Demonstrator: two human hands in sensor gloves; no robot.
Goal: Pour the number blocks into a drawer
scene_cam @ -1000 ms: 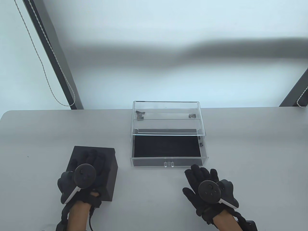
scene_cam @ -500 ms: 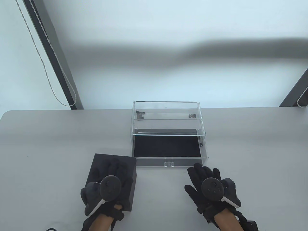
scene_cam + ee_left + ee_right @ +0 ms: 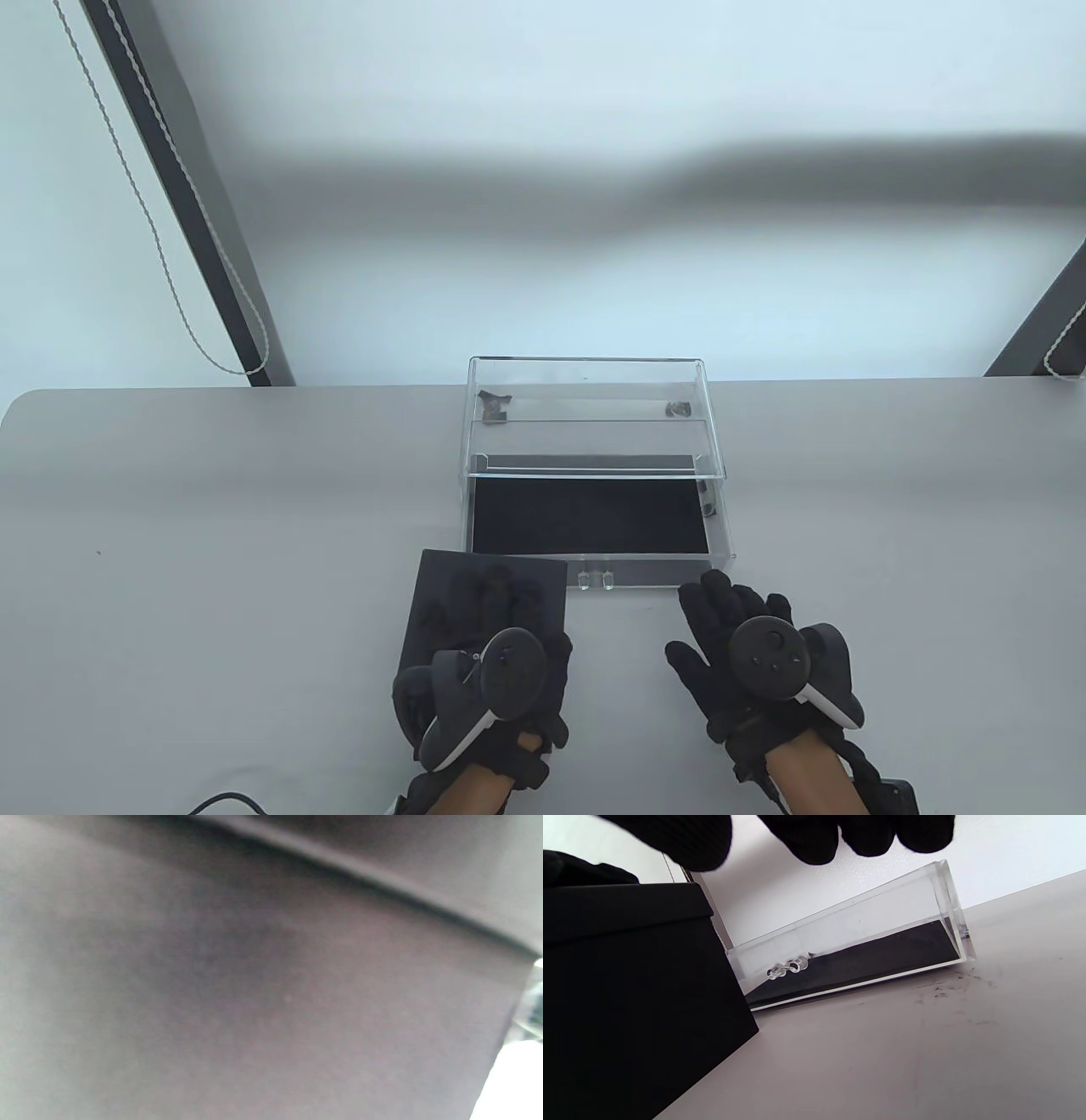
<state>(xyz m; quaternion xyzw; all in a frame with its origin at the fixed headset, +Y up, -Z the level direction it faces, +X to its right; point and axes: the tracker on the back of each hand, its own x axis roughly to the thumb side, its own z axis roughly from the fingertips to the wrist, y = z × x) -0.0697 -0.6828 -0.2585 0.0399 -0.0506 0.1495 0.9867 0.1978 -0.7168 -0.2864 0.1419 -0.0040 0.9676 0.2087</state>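
Note:
A black box [image 3: 441, 570] stands on the grey table [image 3: 212, 509] just in front of the drawer's left corner. My left hand [image 3: 492, 645] lies over its top and grips it; its side fills the blurred left wrist view [image 3: 254, 1005]. The clear acrylic drawer [image 3: 590, 514], lined in black, is pulled open from its clear case [image 3: 585, 399], with a small clear handle [image 3: 596, 581] at the front. My right hand [image 3: 747, 645] is open and empty, fingers spread, just in front of the drawer's right half. The right wrist view shows the box [image 3: 628, 993] and drawer [image 3: 865, 959]. No number blocks are visible.
The table's far edge runs behind the case, with a pale wall beyond. A beaded cord [image 3: 170, 280] hangs at the back left. A black cable [image 3: 221, 800] lies at the table's front edge near my left arm.
My left hand has carried the black box to the right, from the table's left side to the drawer's front left corner. My right hand has shifted slightly right and forward.

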